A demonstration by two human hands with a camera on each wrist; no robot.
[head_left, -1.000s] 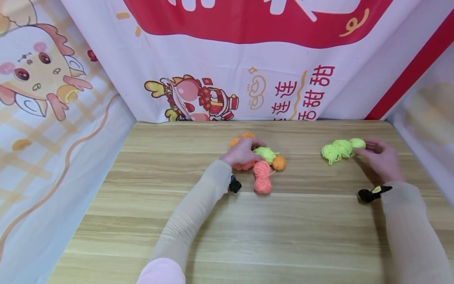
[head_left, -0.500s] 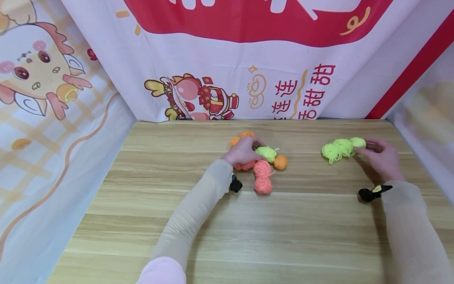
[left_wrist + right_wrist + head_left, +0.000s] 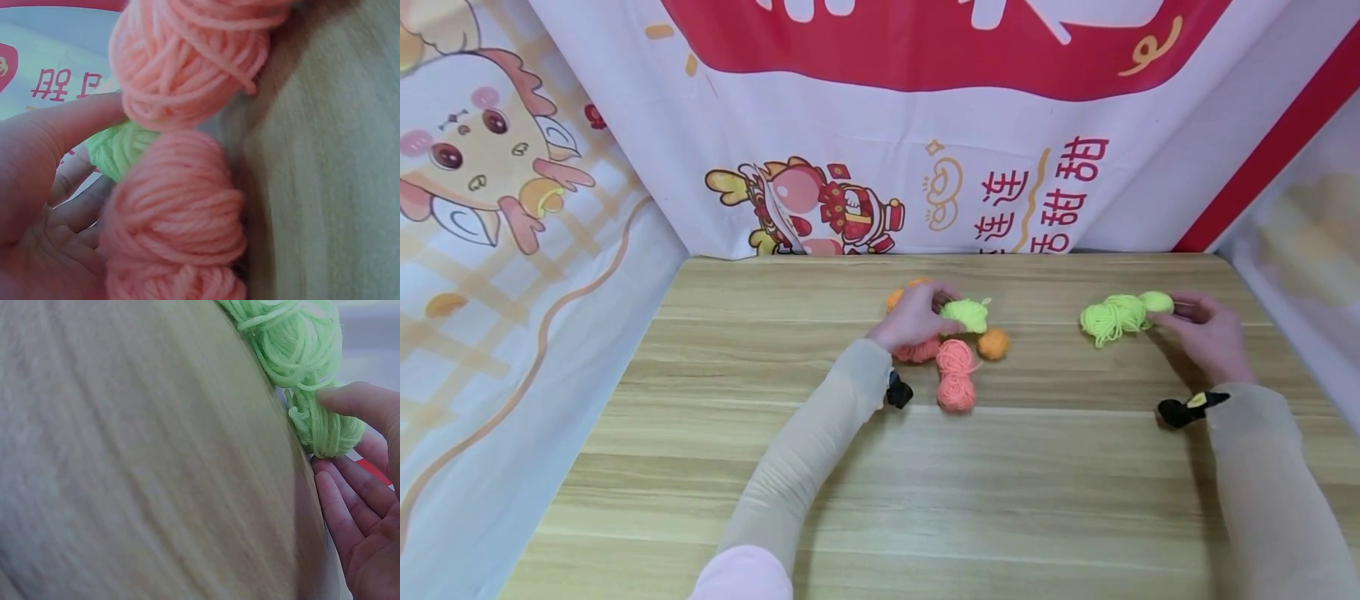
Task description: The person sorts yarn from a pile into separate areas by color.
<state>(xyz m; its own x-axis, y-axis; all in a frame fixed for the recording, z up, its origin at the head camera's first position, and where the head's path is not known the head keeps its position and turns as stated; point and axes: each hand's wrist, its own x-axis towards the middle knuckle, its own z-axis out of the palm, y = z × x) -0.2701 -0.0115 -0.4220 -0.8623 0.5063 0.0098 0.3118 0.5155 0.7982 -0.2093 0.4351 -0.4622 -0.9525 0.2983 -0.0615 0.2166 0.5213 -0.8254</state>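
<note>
In the head view my left hand (image 3: 913, 318) holds a light green ball of yarn (image 3: 966, 315) between thumb and fingers, over the middle of a yarn group. Coral yarn (image 3: 175, 206) fills much of the left wrist view, in front of the palm and that green yarn. At the right, my right hand (image 3: 1213, 337) pinches the near end of a light green yarn piece (image 3: 325, 425), the thumb on one side and fingertips at its end. More green yarn (image 3: 1112, 320) adjoins it to the left, lying on the wooden table (image 3: 1000, 500).
A coral yarn skein (image 3: 956, 375) lies below the left hand, with another coral piece (image 3: 916, 350) partly under the wrist. Orange yarn (image 3: 895, 300) shows behind that hand, and an orange ball (image 3: 993, 343) lies to its right. A printed cloth (image 3: 887, 125) hangs along the table's back edge.
The green yarn in my left hand has risen slightly and come away from the orange ball, which has shifted a little to the right. My right hand stays in place.
</note>
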